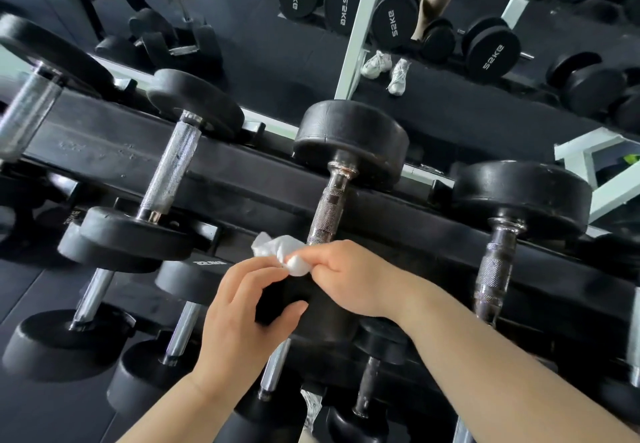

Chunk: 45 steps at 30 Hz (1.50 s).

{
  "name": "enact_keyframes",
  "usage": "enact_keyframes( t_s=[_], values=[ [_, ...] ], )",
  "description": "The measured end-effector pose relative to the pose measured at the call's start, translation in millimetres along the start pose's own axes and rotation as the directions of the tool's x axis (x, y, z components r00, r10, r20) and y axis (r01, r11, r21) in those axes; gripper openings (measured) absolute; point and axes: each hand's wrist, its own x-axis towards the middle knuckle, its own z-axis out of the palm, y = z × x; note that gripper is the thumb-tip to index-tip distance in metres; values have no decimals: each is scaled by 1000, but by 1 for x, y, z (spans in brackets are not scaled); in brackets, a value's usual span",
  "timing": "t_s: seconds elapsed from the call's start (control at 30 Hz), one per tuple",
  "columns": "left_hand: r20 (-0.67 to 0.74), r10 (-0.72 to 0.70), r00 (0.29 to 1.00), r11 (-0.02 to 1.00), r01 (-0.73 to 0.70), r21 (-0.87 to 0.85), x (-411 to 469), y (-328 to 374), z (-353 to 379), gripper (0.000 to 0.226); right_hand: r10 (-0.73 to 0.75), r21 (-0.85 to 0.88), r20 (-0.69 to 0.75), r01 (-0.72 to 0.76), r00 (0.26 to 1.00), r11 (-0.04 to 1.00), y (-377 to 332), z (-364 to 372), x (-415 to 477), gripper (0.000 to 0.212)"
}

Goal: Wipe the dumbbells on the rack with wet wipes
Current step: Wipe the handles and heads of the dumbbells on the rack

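Black round-headed steel-handled dumbbell [329,214] lies on the black metal rack [104,152]; left hand [239,318] grips its near head, right hand [349,276] pinches a crumpled white wet wipe [277,248].

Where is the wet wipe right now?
In the head view, just left of centre: the wet wipe is pinched by the right hand at the near end of the middle dumbbell handle, with the left hand close beside it.
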Motion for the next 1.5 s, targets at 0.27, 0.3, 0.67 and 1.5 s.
enact_keyframes(
  t_s=[0.27, 0.3, 0.67, 1.5],
  values=[
    [3, -13, 1000, 1000, 13, -13, 0, -2, -1, 27, -35, -249, -108, 7, 994, 969, 5, -38, -9, 25],
    [1, -11, 1000, 1000, 11, -16, 0, -2, -1, 27, -106, -226, -258, 47, 960, 973, 7, -36, -9, 29],
    [1, 24, 1000, 1000, -24, 16, 1, -3, -1, 27, -563, -763, 104, 428, 820, 484, 29, -21, 18, 41],
    [1, -2, 1000, 1000, 2, -1, 2, -2, 0, 25, 305, 713, -97, -148, 947, 685, 39, -6, -16, 31]
  ],
)
